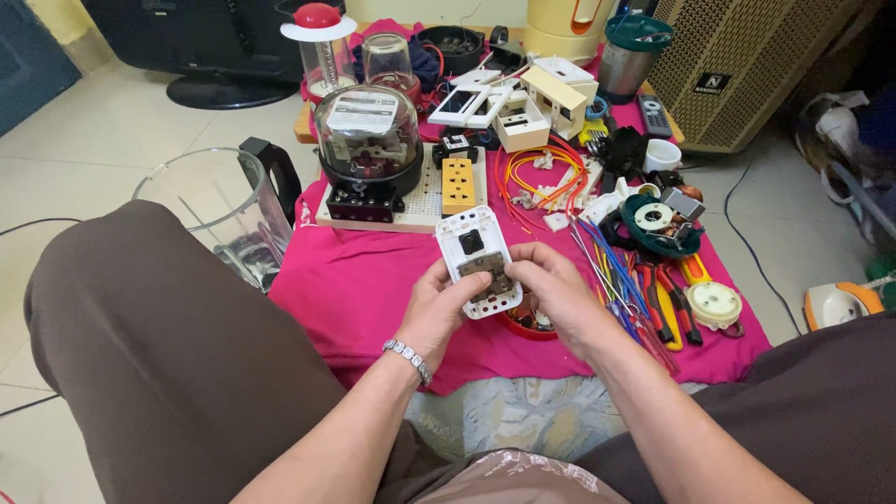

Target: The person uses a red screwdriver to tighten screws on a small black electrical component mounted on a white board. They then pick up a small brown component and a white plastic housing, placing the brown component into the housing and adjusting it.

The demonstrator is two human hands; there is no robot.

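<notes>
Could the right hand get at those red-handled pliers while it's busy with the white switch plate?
Probably yes, once it lets go: the right hand grips the white switch plate along with the left hand, but the red-handled pliers lie uncovered on the pink cloth just beside it.

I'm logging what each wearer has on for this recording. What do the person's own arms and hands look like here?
Both forearms are bare, with no sleeves in view and no gloves. The left hand has a silver-coloured link bracelet at the wrist. The right hand shows no bracelet or watch; I cannot make out any rings on either hand.
</notes>
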